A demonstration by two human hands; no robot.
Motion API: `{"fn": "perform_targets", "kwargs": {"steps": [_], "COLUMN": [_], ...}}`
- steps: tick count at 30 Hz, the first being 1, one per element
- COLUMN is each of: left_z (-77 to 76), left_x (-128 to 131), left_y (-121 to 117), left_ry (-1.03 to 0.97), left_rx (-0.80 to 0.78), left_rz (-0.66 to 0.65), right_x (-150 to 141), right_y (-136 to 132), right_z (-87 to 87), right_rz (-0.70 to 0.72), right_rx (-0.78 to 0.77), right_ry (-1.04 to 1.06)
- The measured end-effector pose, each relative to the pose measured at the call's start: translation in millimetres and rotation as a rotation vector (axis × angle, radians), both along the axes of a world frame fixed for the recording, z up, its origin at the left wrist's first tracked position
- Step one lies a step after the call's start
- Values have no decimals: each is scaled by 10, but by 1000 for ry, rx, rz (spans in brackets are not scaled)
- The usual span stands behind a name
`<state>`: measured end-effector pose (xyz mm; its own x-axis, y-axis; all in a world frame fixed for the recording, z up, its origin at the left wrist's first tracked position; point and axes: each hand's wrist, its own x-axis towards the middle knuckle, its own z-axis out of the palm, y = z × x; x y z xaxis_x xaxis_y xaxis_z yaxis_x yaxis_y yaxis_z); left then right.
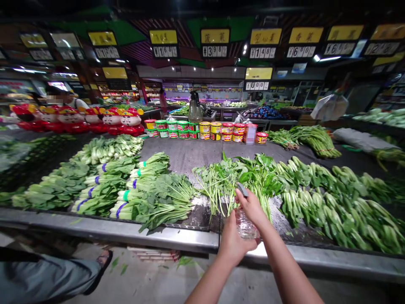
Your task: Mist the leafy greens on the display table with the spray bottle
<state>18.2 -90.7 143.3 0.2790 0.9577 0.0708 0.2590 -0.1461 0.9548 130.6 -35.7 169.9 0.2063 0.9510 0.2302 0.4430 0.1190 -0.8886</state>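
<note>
A clear plastic spray bottle [246, 227] with a grey trigger head [243, 189] is held over the front edge of the vegetable stand. My right hand [251, 207] grips it near the top, fingers round the neck and trigger. Lower down, my left hand [234, 238] wraps round the bottle's body from the left and below. Just beyond the nozzle lie loose leafy greens with thin stems [226, 177] and darker leafy greens [261, 169]. Whether the trigger is squeezed, I cannot tell.
Banded green bundles [126, 196] lie on the left, bok choy [335, 211] on the right. Several stacked tubs [193, 130] and red figurines [107, 120] line the back. A metal rim [177, 238] edges the stand. Another person's leg [53, 274] is at lower left.
</note>
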Motion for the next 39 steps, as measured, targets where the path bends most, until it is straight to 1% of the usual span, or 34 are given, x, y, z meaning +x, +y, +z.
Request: {"fn": "perform_targets", "kwargs": {"steps": [3, 5, 8, 11, 13, 16, 19, 22, 29, 36, 39], "left_z": [-43, -38, 27, 89, 86, 19, -52, -77, -53, 54, 47], "left_x": [105, 167, 250, 334, 390, 454, 492, 527, 666, 802, 852], "left_y": [39, 77, 136, 166, 160, 130, 102, 85, 51, 87, 76], "left_ry": [-17, -21, -20, -20, -26, -23, 17, 33, 56, 48, 45], "left_rx": [32, 31, 46, 67, 62, 39, 32, 38, 46, 56, 42], "left_rz": [-9, -16, -35, -49, -57, -75, -52, -51, -65, -145, -160], "right_x": [96, 167, 280, 383, 436, 495, 540, 586, 721, 894, 959], "right_y": [12, 27, 69, 101, 100, 75, 43, 17, -43, -82, -98], "right_z": [28, 79, 162, 197, 176, 91, 0, -41, -6, 106, 96], "right_rz": [-16, -26, -40, -53, -53, -53, -66, -62, -101, -153, -156], "right_rx": [6, 19, 46, 60, 52, 25, -5, -12, 14, 41, 31], "right_ry": [-26, -38, -62, -87, -102, -109, -65, -21, -64, -111, -116]}}
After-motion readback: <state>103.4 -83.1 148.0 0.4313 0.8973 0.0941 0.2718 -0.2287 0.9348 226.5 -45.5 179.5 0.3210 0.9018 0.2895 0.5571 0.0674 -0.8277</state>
